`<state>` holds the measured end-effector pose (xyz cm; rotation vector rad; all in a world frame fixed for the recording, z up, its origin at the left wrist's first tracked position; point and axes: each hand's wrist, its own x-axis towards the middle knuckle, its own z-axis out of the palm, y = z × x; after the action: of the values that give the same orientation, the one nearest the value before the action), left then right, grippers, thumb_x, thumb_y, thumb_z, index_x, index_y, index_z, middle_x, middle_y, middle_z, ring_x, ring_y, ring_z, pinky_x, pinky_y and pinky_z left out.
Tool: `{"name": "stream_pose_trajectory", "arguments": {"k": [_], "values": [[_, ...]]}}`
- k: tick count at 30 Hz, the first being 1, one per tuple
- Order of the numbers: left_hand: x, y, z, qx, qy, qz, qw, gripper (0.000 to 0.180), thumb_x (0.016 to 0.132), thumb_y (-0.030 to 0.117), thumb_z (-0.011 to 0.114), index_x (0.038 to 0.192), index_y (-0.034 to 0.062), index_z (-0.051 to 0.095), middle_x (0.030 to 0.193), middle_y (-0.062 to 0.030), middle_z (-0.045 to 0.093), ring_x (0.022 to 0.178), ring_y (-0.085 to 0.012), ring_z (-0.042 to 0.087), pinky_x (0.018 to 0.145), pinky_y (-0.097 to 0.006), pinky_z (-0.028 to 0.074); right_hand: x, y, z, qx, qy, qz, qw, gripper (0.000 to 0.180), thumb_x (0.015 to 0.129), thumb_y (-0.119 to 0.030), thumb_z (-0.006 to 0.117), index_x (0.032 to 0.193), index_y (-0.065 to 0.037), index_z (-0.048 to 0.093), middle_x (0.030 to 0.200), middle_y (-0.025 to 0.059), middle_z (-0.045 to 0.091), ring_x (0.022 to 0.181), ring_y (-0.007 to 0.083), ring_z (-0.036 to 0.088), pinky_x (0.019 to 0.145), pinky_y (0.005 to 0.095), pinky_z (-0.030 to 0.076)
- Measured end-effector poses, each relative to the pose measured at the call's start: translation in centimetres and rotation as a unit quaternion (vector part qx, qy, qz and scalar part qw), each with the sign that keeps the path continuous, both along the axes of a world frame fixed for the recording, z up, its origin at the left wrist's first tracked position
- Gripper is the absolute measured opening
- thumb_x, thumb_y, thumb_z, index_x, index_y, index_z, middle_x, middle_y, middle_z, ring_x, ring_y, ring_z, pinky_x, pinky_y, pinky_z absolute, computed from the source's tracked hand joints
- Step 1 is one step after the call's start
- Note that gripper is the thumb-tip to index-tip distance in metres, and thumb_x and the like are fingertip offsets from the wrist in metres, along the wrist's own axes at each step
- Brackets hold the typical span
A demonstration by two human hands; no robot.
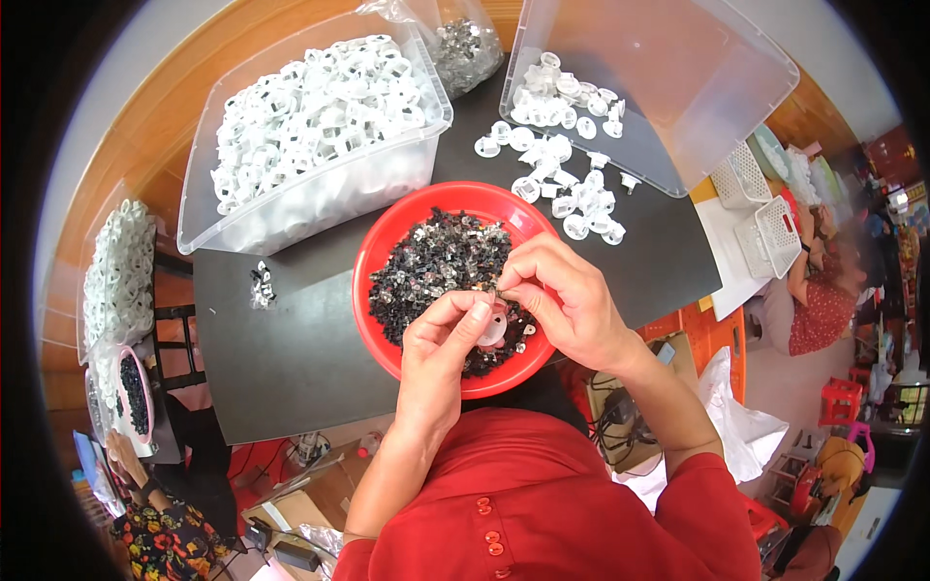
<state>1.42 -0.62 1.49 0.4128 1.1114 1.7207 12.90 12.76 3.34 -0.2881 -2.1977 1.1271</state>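
Over a red bowl heaped with small black and metallic parts, both my hands meet. Between thumb and fingers, my left hand pinches a round white plastic piece. My right hand is closed at the upper edge of that piece, fingertips pressed together on a tiny part too small to name. A loose group of white round plastic pieces lies on the dark table beyond the bowl, to the right.
A clear bin full of white pieces stands left, a tipped clear bin right. Behind is a bag of small parts. A few parts lie on the dark table. Other people sit at both sides, one in a red top.
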Motion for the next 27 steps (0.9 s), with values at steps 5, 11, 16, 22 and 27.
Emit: {"name": "stream_pose_trajectory", "arguments": {"k": [5,11,16,22,27], "values": [[-0.3,-0.2,-0.4,0.019,-0.064,-0.043,0.997,0.011,0.095,0.015,0.063,0.098,0.0050,0.066,0.093,-0.0021,0.066,0.082,-0.0077,0.060,0.075,-0.025,0.050,-0.2,-0.1,-0.1,0.044,0.039,0.020,0.998,0.011,0.084,0.004,0.064,0.093,-0.001,0.060,0.086,0.0094,0.057,0.076,0.0241,0.059,0.066,0.0327,0.048],[-0.2,-0.2,-0.5,-0.003,0.065,0.006,0.998,0.014,0.095,0.019,0.059,0.095,0.0059,0.062,0.094,-0.0057,0.066,0.080,-0.0115,0.059,0.074,-0.027,0.049,0.2,-0.1,-0.5,0.009,0.024,-0.015,1.000,0.012,0.084,0.004,0.064,0.095,-0.001,0.062,0.088,0.0096,0.060,0.075,0.0227,0.060,0.067,0.0326,0.048],[-1.2,-0.4,0.2,0.022,-0.036,-0.058,0.997,0.013,0.097,0.019,0.056,0.094,0.0072,0.060,0.089,-0.0016,0.064,0.078,-0.0068,0.056,0.072,-0.023,0.046,0.5,0.5,0.6,-0.006,-0.023,0.003,1.000,0.008,0.088,-0.002,0.063,0.096,0.000,0.063,0.088,0.0094,0.062,0.073,0.0198,0.058,0.066,0.0301,0.047],[-1.3,-0.6,0.2,0.010,0.085,-0.069,0.994,0.009,0.095,0.015,0.057,0.091,0.0067,0.058,0.082,0.0015,0.057,0.073,-0.0047,0.047,0.067,-0.021,0.039,0.4,0.6,1.7,-0.110,-0.072,0.084,0.988,0.010,0.091,-0.008,0.064,0.096,0.001,0.066,0.084,0.0077,0.063,0.073,0.0153,0.058,0.066,0.0289,0.047],[-1.4,-0.8,-0.4,-0.006,0.214,-0.041,0.976,0.007,0.093,0.010,0.059,0.088,0.0046,0.058,0.081,0.0047,0.051,0.073,-0.0028,0.041,0.065,-0.021,0.035,0.5,0.0,1.6,-0.168,-0.107,0.088,0.976,0.009,0.091,-0.006,0.064,0.097,0.001,0.066,0.083,0.0046,0.064,0.074,0.0101,0.058,0.067,0.0262,0.048]]}}
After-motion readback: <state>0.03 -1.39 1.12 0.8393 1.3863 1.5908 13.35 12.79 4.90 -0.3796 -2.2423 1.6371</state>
